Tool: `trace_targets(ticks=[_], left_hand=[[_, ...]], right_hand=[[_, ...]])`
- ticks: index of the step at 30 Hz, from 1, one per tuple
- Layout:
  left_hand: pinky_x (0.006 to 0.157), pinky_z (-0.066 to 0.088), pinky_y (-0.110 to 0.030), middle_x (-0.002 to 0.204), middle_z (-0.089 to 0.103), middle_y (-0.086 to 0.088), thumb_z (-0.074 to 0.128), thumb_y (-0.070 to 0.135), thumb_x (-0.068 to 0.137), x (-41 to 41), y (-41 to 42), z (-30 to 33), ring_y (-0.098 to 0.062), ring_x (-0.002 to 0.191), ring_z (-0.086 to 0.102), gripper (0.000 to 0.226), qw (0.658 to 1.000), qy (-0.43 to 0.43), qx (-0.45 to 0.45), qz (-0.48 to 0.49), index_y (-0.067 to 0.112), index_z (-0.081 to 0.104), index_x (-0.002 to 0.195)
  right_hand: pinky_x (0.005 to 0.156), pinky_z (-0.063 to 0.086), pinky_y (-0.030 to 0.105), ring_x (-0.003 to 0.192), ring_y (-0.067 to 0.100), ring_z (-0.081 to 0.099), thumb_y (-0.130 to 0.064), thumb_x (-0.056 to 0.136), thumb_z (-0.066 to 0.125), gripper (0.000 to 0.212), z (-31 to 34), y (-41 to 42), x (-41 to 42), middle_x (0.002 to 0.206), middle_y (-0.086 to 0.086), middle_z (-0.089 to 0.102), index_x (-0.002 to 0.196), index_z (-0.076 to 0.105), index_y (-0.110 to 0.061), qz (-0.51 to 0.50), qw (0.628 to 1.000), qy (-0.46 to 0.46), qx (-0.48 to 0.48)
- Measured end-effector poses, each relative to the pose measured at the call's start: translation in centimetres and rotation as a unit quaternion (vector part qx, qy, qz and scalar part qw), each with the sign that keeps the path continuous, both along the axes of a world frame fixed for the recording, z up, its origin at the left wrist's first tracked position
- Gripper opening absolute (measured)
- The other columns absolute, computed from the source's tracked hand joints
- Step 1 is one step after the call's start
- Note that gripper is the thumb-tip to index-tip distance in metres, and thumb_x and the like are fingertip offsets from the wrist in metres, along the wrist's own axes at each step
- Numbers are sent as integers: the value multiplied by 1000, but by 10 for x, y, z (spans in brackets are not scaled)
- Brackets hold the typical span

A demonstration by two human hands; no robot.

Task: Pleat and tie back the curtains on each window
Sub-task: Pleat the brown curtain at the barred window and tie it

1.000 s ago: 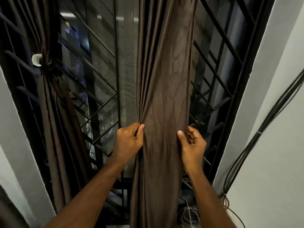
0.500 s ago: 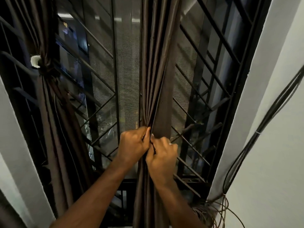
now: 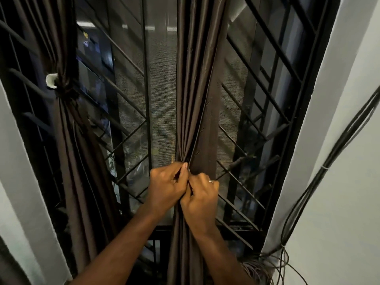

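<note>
my left hand (image 3: pixel 167 185) is closed on the gathered folds of the middle curtain (image 3: pixel 196 89), thumb tip up against the cloth, fingers wrapped behind where i cannot see them. my right hand (image 3: pixel 200 194) sits just beside it, touching it, and pinches the same bundle from the right; its fingers are curled round the fabric and a ring (image 3: pixel 210 181) shows on one of them. both forearms come up from the bottom of the view and meet at the pinch.

the middle curtain is dark brown. its long axis runs vertical, top edge out of view above, lower end dropping out of view between my arms. above the hands the folds fan out slightly and lean a little to the right; at the grip they are drawn to a narrow waist; below it the cloth hangs straight down in tight pleats.

behind it stands the window grille (image 3: pixel 265 112), black bars with diagonal members, and a mesh screen (image 3: pixel 160 103) in the centre panel. to the left, well apart, a second brown curtain (image 3: pixel 70 140) hangs vertical, already cinched at a knot beside a white fitting (image 3: pixel 51 80). white wall (image 3: pixel 349 161) flanks the window on the right, with a bundle of black cables (image 3: pixel 320 177) running diagonally down it to a tangle at the sill corner.
</note>
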State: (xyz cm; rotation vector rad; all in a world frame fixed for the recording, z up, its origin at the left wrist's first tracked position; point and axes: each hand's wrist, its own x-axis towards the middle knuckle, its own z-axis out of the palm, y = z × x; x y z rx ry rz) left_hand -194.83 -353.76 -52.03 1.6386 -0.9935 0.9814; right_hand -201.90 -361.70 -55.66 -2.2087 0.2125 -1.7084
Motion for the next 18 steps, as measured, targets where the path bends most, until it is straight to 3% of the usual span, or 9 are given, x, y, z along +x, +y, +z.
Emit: trace_targets(ticks=[4, 7, 9, 11, 14, 16, 18], left_hand=[[47, 33, -14, 51, 50, 6, 60, 29, 95, 2, 3, 3, -6, 44, 44, 38, 999, 0, 25, -26, 8, 58, 63], [45, 36, -22, 51, 46, 5, 60, 27, 95, 13, 11, 5, -10, 43, 43, 37, 1000, 8, 22, -13, 6, 56, 64], [47, 28, -13, 52, 36, 13, 60, 22, 95, 17, 20, 7, -6, 44, 39, 33, 1000, 19, 13, -5, 11, 53, 64], [51, 26, -9, 55, 37, 16, 63, 16, 94, 20, 30, 9, 1, 46, 41, 30, 999, 34, 9, -11, 12, 56, 66], [53, 29, -9, 57, 43, 17, 64, 13, 94, 22, 39, 8, 0, 49, 45, 28, 999, 43, 11, -22, 16, 57, 67], [53, 29, -11, 57, 43, 16, 63, 13, 95, 24, 42, 10, -1, 49, 45, 29, 999, 44, 12, -22, 19, 55, 67], [49, 33, -18, 56, 46, 10, 63, 15, 95, 26, 43, 10, -6, 48, 47, 29, 999, 39, 10, -16, 12, 59, 67]], right_hand=[[66, 42, 40, 71, 19, 55, -13, 92, 55, 15, -1, -1, 1, 79, -2, 57, 87, 69, -12, 13, 999, 29, -27], [72, 43, 43, 82, 15, 58, -9, 85, 60, 17, -9, -9, -2, 87, -6, 61, 92, 73, -16, 126, 989, 62, -46], [81, 46, 41, 95, 11, 59, -14, 88, 63, 22, -9, -16, -9, 97, -8, 63, 104, 77, -20, 173, 985, 23, 14], [92, 49, 36, 109, 11, 58, -16, 90, 68, 26, -3, -28, -9, 111, -4, 59, 115, 73, -20, 151, 978, -36, 139], [98, 48, 22, 115, 10, 56, -19, 91, 75, 42, 15, -48, 4, 130, -3, 54, 130, 59, -25, 189, 922, -34, 336], [90, 53, 23, 108, 15, 63, -16, 91, 76, 38, 23, -55, 15, 123, -1, 63, 125, 61, -25, 281, 869, -12, 408], [85, 58, 33, 98, 16, 68, -15, 88, 78, 24, 24, -55, 19, 104, -2, 72, 109, 71, -22, 260, 899, 11, 352]])
